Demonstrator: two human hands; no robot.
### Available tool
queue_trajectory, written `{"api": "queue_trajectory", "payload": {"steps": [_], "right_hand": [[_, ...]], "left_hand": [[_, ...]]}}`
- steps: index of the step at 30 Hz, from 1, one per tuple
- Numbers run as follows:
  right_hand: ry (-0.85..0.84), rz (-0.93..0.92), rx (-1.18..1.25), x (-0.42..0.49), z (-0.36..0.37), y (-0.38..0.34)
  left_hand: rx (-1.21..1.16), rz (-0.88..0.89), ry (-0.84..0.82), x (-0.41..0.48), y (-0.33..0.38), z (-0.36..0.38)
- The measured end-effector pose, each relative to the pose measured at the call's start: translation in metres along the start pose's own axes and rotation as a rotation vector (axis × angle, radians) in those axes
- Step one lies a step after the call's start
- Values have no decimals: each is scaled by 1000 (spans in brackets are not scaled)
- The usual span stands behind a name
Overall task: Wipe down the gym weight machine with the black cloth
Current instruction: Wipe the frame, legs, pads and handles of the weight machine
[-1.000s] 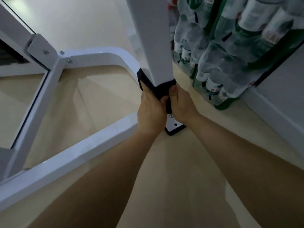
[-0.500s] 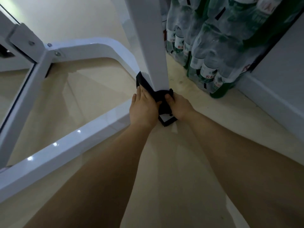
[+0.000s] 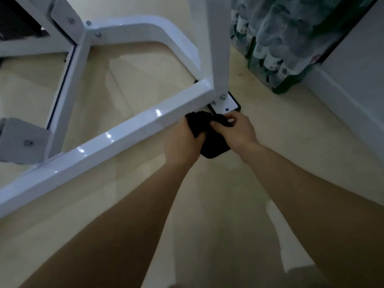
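Both hands are down near the floor (image 3: 228, 204) on the black cloth (image 3: 214, 146): the left hand (image 3: 184, 142) has its fingers curled round one bunched end, and the right hand (image 3: 239, 132) pinches the other end between thumb and fingers. The cloth is just beside the near end of the low white bar (image 3: 116, 140) of the weight machine (image 3: 87, 44), close to the foot plate (image 3: 231, 104) under the upright post (image 3: 209, 38). Wrapped green bottles (image 3: 278, 48) stand by the wall on the right.

- left hand (image 3: 182, 142): bare.
- left forearm (image 3: 124, 215), behind that hand: bare to the frame edge.
- right hand (image 3: 238, 132): bare.
- right forearm (image 3: 311, 183), behind that hand: bare to the frame edge.
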State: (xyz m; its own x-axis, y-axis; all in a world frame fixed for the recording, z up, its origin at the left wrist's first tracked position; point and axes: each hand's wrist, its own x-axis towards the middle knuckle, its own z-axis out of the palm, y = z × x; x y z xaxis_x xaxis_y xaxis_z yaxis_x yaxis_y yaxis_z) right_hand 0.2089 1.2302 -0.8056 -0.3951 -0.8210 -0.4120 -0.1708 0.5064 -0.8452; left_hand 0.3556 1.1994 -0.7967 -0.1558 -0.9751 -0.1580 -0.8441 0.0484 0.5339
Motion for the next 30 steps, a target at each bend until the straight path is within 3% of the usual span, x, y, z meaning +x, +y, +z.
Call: {"api": "queue_trajectory", "payload": {"steps": [4,12,19,30], "right_hand": [[-61,64,-30,-93,-17,1],[9,145,-98,-287,-55,-49],[74,170,-86,-451,-101,-109],[19,147,-221,-734,-174,-219]], "left_hand": [[62,-54,-93,-90,3,-37],[18,-58,-256,-254,45,-154],[-41,51,-315,-378,77,-281],[35,6,-299,-602,101,-483]]}}
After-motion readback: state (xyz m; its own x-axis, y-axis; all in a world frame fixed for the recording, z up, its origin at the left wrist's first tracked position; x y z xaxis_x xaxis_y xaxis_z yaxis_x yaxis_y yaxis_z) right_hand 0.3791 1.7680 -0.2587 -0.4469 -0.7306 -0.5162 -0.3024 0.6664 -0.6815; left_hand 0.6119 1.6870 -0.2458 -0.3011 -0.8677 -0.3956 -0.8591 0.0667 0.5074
